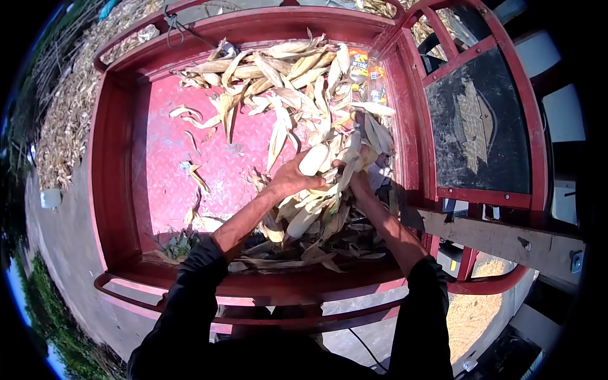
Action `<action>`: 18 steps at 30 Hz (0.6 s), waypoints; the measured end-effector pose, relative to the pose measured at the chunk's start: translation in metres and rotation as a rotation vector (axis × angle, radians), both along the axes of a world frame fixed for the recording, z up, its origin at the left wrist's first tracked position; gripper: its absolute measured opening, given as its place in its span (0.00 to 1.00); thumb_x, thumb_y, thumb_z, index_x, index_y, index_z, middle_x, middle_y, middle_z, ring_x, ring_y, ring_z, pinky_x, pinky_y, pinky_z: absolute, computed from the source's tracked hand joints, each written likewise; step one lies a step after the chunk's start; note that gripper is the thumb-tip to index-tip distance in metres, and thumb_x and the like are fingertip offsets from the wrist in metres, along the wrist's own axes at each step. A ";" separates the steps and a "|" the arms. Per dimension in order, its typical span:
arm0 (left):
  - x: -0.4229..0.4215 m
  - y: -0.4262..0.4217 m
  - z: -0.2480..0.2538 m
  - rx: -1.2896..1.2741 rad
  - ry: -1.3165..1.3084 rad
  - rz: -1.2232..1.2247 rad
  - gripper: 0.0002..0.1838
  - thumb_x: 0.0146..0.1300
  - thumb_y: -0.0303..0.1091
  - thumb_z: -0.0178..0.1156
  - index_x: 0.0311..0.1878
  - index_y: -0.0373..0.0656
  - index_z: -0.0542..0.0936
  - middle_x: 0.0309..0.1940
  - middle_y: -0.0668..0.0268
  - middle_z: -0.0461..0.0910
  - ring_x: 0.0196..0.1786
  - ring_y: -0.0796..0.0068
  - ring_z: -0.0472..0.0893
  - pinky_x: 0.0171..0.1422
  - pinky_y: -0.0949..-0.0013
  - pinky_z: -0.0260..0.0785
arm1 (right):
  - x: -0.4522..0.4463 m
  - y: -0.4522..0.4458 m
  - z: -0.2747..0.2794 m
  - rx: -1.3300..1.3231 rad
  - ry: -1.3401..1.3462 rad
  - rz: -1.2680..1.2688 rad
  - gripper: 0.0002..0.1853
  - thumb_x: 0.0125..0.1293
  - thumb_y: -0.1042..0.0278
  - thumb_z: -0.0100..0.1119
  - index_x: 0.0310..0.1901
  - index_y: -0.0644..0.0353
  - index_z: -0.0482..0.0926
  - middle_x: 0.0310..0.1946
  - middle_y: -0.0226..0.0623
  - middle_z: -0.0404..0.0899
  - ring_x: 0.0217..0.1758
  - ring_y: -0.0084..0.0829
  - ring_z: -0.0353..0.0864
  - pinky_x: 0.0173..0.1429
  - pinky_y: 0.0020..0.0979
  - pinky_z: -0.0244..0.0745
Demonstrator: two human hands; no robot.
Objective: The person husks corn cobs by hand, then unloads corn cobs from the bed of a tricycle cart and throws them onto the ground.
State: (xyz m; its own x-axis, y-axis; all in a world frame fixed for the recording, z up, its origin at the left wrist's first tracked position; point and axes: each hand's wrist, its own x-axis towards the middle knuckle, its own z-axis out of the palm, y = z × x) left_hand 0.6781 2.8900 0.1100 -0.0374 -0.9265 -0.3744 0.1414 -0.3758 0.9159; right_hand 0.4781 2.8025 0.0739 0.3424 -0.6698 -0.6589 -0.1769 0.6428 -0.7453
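Near the middle of the red cargo bed [164, 152], my left hand [294, 178] is wrapped round a pale, bare corn cob [313, 159] whose rounded end points up and away. Just to its right, my right hand [352, 170] is closed on dry husk leaves [346, 152] beside the cob. Its fingertips are partly hidden by the husks. Under and in front of both hands lies a heap of husked and unhusked corn [304, 218]. More dry corn in husks [278, 69] is piled along the far side of the bed.
Orange packages [360, 66] lie in the far right corner. A black panel [478, 133] in a red frame rises on the right, above a wooden plank [500, 235]. Green leaves [177, 246] lie at the near left corner. Outside are husk piles [63, 133] and yellow grain [472, 316].
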 end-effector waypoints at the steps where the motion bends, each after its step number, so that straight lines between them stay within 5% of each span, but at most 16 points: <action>1: 0.022 -0.022 0.020 -0.010 -0.289 -0.012 0.54 0.47 0.37 0.78 0.74 0.37 0.56 0.61 0.54 0.73 0.63 0.65 0.74 0.66 0.66 0.66 | 0.030 -0.015 0.020 -0.080 0.019 -0.084 0.30 0.54 0.54 0.71 0.56 0.60 0.76 0.46 0.33 0.80 0.46 0.29 0.80 0.49 0.31 0.74; 2: 0.046 -0.048 0.043 -0.042 -0.456 -0.031 0.57 0.42 0.44 0.80 0.73 0.37 0.57 0.61 0.51 0.74 0.62 0.63 0.74 0.67 0.65 0.65 | 0.052 -0.029 0.039 -0.167 -0.274 -0.083 0.33 0.55 0.53 0.70 0.60 0.61 0.73 0.53 0.34 0.78 0.54 0.30 0.77 0.56 0.34 0.71; 3: 0.069 -0.074 0.064 -0.076 -0.730 -0.044 0.58 0.42 0.46 0.80 0.73 0.38 0.57 0.59 0.50 0.75 0.61 0.62 0.76 0.66 0.66 0.67 | 0.074 -0.059 0.046 -0.092 -0.185 0.028 0.41 0.58 0.45 0.67 0.68 0.58 0.63 0.59 0.37 0.73 0.61 0.31 0.72 0.63 0.38 0.69; 6: 0.118 -0.107 0.110 -0.193 -0.808 0.113 0.52 0.45 0.50 0.78 0.70 0.37 0.63 0.57 0.51 0.77 0.58 0.63 0.78 0.62 0.65 0.70 | 0.106 -0.127 0.056 -0.253 -0.809 0.163 0.53 0.56 0.39 0.67 0.75 0.55 0.49 0.73 0.47 0.50 0.71 0.46 0.60 0.68 0.49 0.64; 7: 0.125 -0.105 0.125 -0.303 -0.858 0.200 0.49 0.47 0.50 0.77 0.69 0.37 0.64 0.56 0.51 0.77 0.57 0.64 0.78 0.61 0.65 0.71 | 0.117 -0.133 0.078 -0.034 -0.615 -0.019 0.51 0.57 0.42 0.68 0.75 0.52 0.50 0.76 0.47 0.43 0.70 0.51 0.63 0.63 0.53 0.69; 9: 0.136 -0.098 0.139 -0.519 -0.943 0.367 0.45 0.51 0.49 0.75 0.66 0.36 0.66 0.55 0.51 0.78 0.57 0.65 0.78 0.61 0.65 0.71 | 0.107 -0.137 0.073 -0.152 -0.324 -0.031 0.56 0.55 0.44 0.71 0.76 0.49 0.43 0.72 0.53 0.52 0.67 0.54 0.66 0.56 0.47 0.77; 10: 0.140 -0.093 0.138 -0.625 -0.975 0.451 0.42 0.53 0.49 0.74 0.65 0.35 0.68 0.55 0.52 0.78 0.57 0.65 0.78 0.60 0.65 0.71 | 0.082 -0.133 0.051 -0.404 -0.174 0.111 0.54 0.54 0.45 0.72 0.76 0.50 0.47 0.64 0.54 0.67 0.63 0.47 0.72 0.51 0.41 0.81; 12: 0.125 -0.054 0.076 -0.407 -0.599 0.456 0.31 0.60 0.43 0.69 0.61 0.35 0.71 0.50 0.55 0.80 0.54 0.67 0.79 0.58 0.67 0.73 | 0.027 -0.127 0.002 -0.563 0.375 0.359 0.48 0.57 0.50 0.70 0.73 0.57 0.54 0.47 0.42 0.82 0.48 0.27 0.81 0.44 0.30 0.79; 13: 0.125 -0.028 0.018 -0.384 -0.602 0.417 0.25 0.61 0.39 0.68 0.56 0.35 0.74 0.43 0.55 0.81 0.40 0.71 0.82 0.44 0.70 0.77 | -0.013 -0.110 -0.011 -0.468 0.273 0.422 0.44 0.57 0.54 0.68 0.72 0.56 0.58 0.43 0.39 0.83 0.44 0.27 0.82 0.43 0.29 0.77; 16: 0.102 0.079 -0.092 0.155 -0.897 0.131 0.30 0.53 0.49 0.71 0.50 0.36 0.75 0.38 0.54 0.80 0.39 0.58 0.82 0.47 0.63 0.76 | -0.112 -0.059 -0.062 -0.662 0.774 0.612 0.42 0.52 0.50 0.69 0.66 0.64 0.65 0.53 0.55 0.77 0.56 0.47 0.78 0.60 0.41 0.72; 18: 0.073 0.137 -0.137 0.276 -1.043 0.101 0.37 0.47 0.55 0.73 0.49 0.32 0.74 0.37 0.52 0.80 0.40 0.52 0.82 0.48 0.59 0.75 | -0.174 -0.023 -0.113 -0.761 0.815 0.812 0.40 0.53 0.52 0.69 0.64 0.64 0.66 0.56 0.59 0.74 0.59 0.52 0.74 0.63 0.44 0.70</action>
State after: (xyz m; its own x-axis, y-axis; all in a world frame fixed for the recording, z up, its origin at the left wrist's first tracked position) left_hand 0.7512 3.0267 -0.0268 0.4924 -0.7860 -0.3739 -0.6158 -0.6181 0.4885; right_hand 0.3041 2.7792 -0.0392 0.5044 -0.7516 -0.4250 -0.8547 -0.3648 -0.3693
